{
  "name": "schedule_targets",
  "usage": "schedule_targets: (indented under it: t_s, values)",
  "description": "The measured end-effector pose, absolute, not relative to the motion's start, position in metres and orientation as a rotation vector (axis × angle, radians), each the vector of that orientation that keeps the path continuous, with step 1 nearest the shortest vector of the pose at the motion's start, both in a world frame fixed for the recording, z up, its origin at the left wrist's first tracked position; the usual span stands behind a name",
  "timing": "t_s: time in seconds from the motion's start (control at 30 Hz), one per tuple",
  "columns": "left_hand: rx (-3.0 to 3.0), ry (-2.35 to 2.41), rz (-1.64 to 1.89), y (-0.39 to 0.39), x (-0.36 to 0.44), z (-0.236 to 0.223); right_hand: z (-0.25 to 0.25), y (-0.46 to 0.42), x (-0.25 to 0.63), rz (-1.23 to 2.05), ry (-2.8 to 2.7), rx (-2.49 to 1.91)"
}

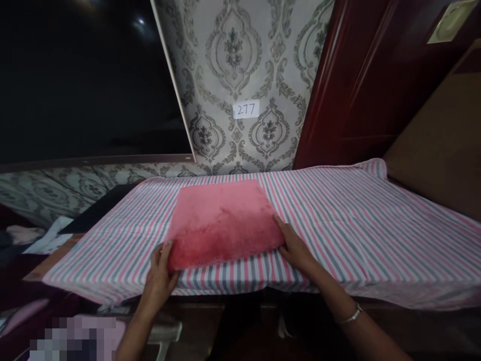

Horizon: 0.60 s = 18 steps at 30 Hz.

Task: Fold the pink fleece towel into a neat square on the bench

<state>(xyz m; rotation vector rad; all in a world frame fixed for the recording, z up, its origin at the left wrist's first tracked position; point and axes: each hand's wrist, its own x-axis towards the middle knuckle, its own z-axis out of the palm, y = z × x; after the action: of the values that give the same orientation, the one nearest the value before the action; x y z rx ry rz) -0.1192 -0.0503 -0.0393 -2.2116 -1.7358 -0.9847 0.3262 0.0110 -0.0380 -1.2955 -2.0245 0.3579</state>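
A folded pink fluffy cloth [221, 223] lies flat on a table covered with a pink, grey and white striped sheet [356, 225]. My left hand [161, 273] curls round the cloth's near left corner, fingers closed on its edge. My right hand [295, 245] rests at the cloth's near right corner, fingers stretched flat against its side. A thin bracelet [351, 316] sits on my right wrist.
Patterned wallpaper with a small white label reading 277 [246, 109] stands behind the table. A dark screen [86, 80] fills the upper left. A dark red wooden door [376, 75] is at the right. Clothes [22, 235] lie at the left.
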Motion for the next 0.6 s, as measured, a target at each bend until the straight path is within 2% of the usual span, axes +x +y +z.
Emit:
schedule_targets:
  t_s: [0.17,0.33,0.47,0.6]
  values:
    - [-2.161,-1.654,-0.955,-0.051,-0.117,-0.027,-0.029,0.02,0.326,0.277,-2.092,-1.426]
    - [-2.195,-1.427,-1.104,-0.039,-0.121,-0.002,-0.017,0.032,0.324,0.2,-1.972,-1.258]
    - [-2.181,-1.494,-1.35,-0.023,-0.114,0.049,0.024,0.052,0.324,0.219,-1.786,-1.063]
    - [-1.876,-1.52,-1.657,-0.001,-0.095,0.123,0.095,0.068,0.331,0.208,-1.616,-1.008]
